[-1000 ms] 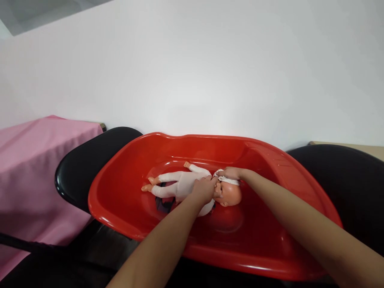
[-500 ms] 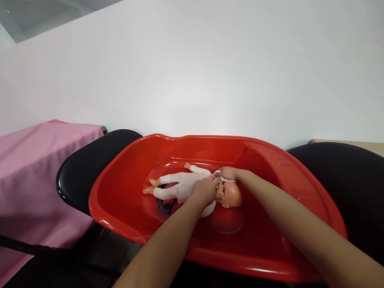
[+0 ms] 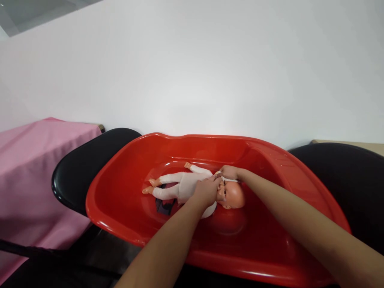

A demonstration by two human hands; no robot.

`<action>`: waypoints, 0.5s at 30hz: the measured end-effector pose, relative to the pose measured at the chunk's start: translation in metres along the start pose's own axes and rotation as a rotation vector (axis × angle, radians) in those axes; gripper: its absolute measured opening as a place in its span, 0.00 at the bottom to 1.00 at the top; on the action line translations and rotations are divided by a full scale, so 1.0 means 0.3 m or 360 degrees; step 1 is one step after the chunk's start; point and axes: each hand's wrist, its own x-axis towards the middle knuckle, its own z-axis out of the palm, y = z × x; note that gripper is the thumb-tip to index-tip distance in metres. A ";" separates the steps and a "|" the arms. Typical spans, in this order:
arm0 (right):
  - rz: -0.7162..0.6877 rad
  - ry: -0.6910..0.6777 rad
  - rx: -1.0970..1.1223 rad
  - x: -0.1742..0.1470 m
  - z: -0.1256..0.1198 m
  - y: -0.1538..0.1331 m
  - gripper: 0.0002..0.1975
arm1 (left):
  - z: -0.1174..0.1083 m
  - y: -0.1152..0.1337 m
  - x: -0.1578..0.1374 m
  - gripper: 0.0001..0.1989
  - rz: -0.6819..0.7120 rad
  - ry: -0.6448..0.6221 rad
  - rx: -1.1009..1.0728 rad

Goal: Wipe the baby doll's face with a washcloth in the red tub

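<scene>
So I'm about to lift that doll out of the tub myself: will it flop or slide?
The doll probably flops somewhat: its white cloth-covered body and limbs lie slack in the red tub. The bare, glossy head looks hard and likely heavier, so it may tip back. The left hand and right hand rest at its neck.

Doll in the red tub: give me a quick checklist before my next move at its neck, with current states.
1. Doll lies flat on its back inside the red tub: ok.
2. Left hand rests on doll's chest: ok.
3. Right hand pinches the white cloth at the neck: ok.
4. Cloth fastened or loose: cannot tell.
5. Tub seated on the black chairs: ok.
</scene>
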 end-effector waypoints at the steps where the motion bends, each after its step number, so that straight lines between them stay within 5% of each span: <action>1: -0.0021 -0.0040 0.0018 -0.002 -0.005 -0.006 0.12 | 0.000 0.001 -0.001 0.32 0.0001 0.0006 0.0002; 8: -0.0231 -0.0141 0.0199 -0.028 -0.038 -0.067 0.22 | -0.001 0.001 -0.005 0.24 0.0003 0.0048 0.0071; 15: 0.0246 -0.0040 -0.0101 -0.048 -0.032 0.022 0.22 | -0.004 -0.003 0.002 0.31 -0.0051 -0.0004 0.0040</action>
